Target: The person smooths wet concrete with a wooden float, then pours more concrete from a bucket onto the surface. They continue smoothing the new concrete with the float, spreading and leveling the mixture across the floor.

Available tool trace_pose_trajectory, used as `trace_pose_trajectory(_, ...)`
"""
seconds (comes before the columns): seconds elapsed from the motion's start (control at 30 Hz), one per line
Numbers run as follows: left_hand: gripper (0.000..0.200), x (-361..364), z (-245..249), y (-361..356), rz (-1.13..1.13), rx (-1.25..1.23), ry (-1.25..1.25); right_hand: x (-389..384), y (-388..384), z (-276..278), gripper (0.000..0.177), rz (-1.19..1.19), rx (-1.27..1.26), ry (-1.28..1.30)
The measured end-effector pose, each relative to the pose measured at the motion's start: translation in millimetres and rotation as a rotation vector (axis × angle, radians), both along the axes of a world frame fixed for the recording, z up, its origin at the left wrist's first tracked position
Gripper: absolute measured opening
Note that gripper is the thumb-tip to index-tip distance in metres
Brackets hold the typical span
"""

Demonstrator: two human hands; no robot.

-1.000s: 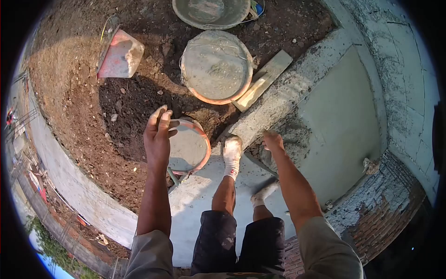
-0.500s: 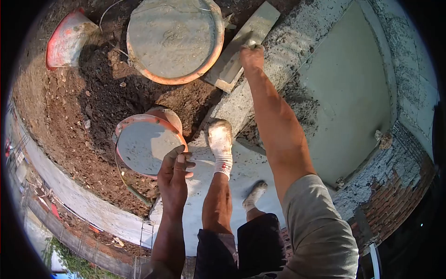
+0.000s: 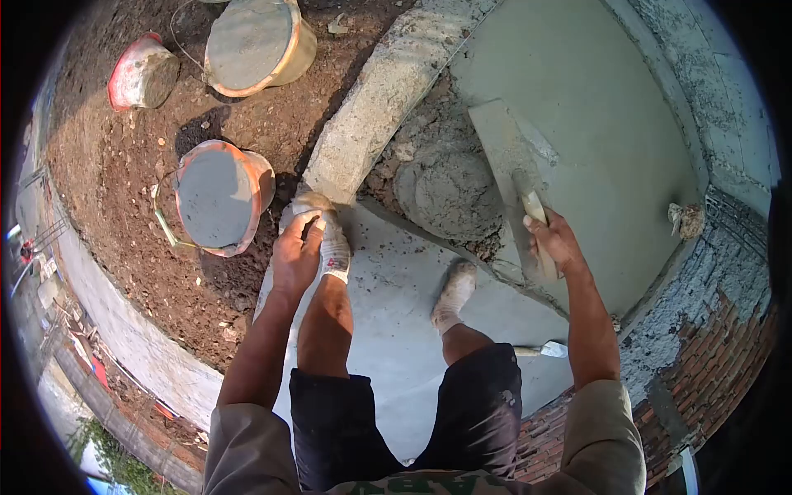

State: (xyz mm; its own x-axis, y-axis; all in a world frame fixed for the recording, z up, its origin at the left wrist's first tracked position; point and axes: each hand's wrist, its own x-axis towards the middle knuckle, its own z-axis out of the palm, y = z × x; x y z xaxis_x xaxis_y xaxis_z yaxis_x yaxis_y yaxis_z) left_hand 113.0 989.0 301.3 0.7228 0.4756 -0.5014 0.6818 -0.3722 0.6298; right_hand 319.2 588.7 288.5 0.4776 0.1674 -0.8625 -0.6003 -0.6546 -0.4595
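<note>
While the right hand [image 3: 554, 241] is closed round the handle of the long float [image 3: 497, 144], the blade slants forward-left at the edge of the smooth wet cement [image 3: 594, 107], mortar heap [image 3: 445, 194] just left of it; left hand [image 3: 297, 257] is farther off, half-curled, can't tell if holding anything. Half a second ago, float was beside the large tub [image 3: 304, 54].

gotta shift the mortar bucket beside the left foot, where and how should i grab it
Take the bucket by its greenish bail handle, coming from the person's left: it hangs down that side, away from the left foot. Probably use the left hand, as the right hand grips a long trowel. Lift straight up; mortar nearly fills it.
</note>
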Motion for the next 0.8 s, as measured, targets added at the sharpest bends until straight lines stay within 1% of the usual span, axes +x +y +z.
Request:
trace_pose_trajectory(0.07, 0.027, -11.5, -18.6, -14.4, -0.138, 0.119, -0.016, -43.4, -54.0, 4.3, 0.054, 0.247, -0.149, -0.107)
trace_pose_trajectory(0.13, 0.027, -20.4, -41.2, -22.9, -0.273, 0.195, 0.038, -90.3, -109.9, -6.9, 0.058, 0.462, -0.137, -0.37)
trace_pose_trajectory(0.17, 0.027, -20.8, -53.5, -26.6, -0.344, 0.231, 0.057, -108.2, -119.8, -10.1, 0.061, 0.566, -0.136, -0.477)
trace_pose_trajectory(0.2, 0.027, -17.3, -65.9, -29.9, -0.364, 0.182, 0.104, -124.9, -127.3, -15.7, 0.063, 0.662, -0.143, -0.588)
trace_pose_trajectory(0.23, 0.024, -13.3, -80.1, -34.4, -0.394, 0.189, 0.117, -136.1, -128.4, -25.2, 0.065, 0.754, -0.156, -0.702)
trace_pose_trajectory(0.27, 0.024, -6.7, -101.6, -35.2, -0.468, 0.211, 0.122, -143.8, -122.8, -43.4, 0.069, 0.832, -0.18, -0.715)
trace_pose_trajectory(0.3, 0.024, -5.3, -122.4, -36.0, -0.538, 0.226, 0.142, -151.8, -112.3, -66.9, 0.068, 0.85, -0.216, -0.656)
trace_pose_trajectory(0.37, 0.024, 8.8, -138.3, -45.8, -0.653, 0.262, 0.174, -149.3, -71.0, -111.3, 0.068, 0.908, -0.277, -0.542)
trace_pose_trajectory(0.43, 0.025, 39.1, -148.4, -34.5, -0.733, 0.317, 0.159, -148.1, -25.9, -141.2, 0.066, 0.95, -0.285, -0.542)
trace_pose_trajectory(0.5, 0.026, 59.9, -153.5, -22.6, -0.772, 0.352, 0.14, -142.6, 7.1, -156.6, 0.066, 0.959, -0.276, -0.534)
trace_pose_trajectory(0.53, 0.027, 68.2, -155.5, -13.2, -0.762, 0.37, 0.095, -139.6, 18.8, -155.6, 0.066, 0.943, -0.264, -0.521)
trace_pose_trajectory(0.6, 0.028, 70.2, -168.4, -2.2, -0.701, 0.409, 0.123, -129.6, 25.1, -136.4, 0.067, 0.937, -0.279, -0.427)
trace_pose_trajectory(0.63, 0.029, 73.4, -171.8, 2.4, -0.672, 0.431, 0.126, -124.4, 20.8, -129.5, 0.068, 0.931, -0.286, -0.462)
trace_pose_trajectory(0.7, 0.033, 58.6, -169.2, 1.7, -0.773, 0.417, 0.105, -122.1, -1.7, -113.5, 0.069, 0.916, -0.298, -0.517)
trace_pose_trajectory(0.77, 0.035, 52.7, -160.2, -1.0, -0.869, 0.464, 0.123, -121.0, -26.3, -94.3, 0.071, 0.804, -0.336, -0.582)
trace_pose_trajectory(0.8, 0.037, 52.1, -155.4, -3.2, -0.829, 0.429, 0.126, -125.0, -41.1, -84.6, 0.072, 0.733, -0.351, -0.627)
